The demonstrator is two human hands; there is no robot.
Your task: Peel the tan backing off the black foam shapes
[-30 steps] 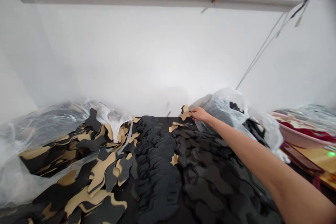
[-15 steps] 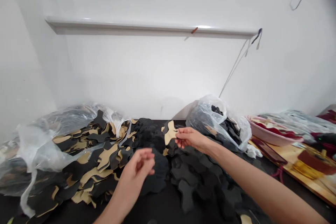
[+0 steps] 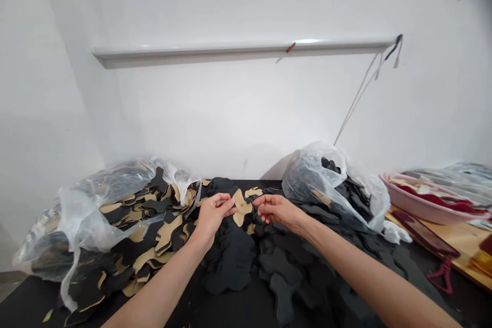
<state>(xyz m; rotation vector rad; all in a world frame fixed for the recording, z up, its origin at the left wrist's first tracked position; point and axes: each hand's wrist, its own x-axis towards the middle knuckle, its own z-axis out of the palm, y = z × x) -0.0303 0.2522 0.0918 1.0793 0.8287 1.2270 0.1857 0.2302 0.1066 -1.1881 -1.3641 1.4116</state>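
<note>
My left hand (image 3: pixel 216 212) pinches the left edge of a thin, curvy-edged tan cutout (image 3: pixel 242 209), held up over the dark pieces. On its other side is my right hand (image 3: pixel 277 210), fingers curled together, with the fingertips at the cutout's right edge. How firmly the right fingers grip it is hard to see. Below the hands lies a black stack of similar cutouts (image 3: pixel 230 261). More black cutouts (image 3: pixel 280 264) are spread to its right. Mixed black and tan cutouts (image 3: pixel 167 230) form a loose heap on the left.
A clear plastic bag (image 3: pixel 90 228) lies around the left heap. Another plastic bag (image 3: pixel 307 179) with black cutouts stands back right. Farther right are a pink basin (image 3: pixel 430 205) and a wooden board (image 3: pixel 467 251) bearing a dark red item (image 3: pixel 425 233). A white wall ledge (image 3: pixel 230 50) runs behind.
My left hand has moved up and forward and taken hold of the tan cutout that my right hand held. The view has shifted slightly left.
</note>
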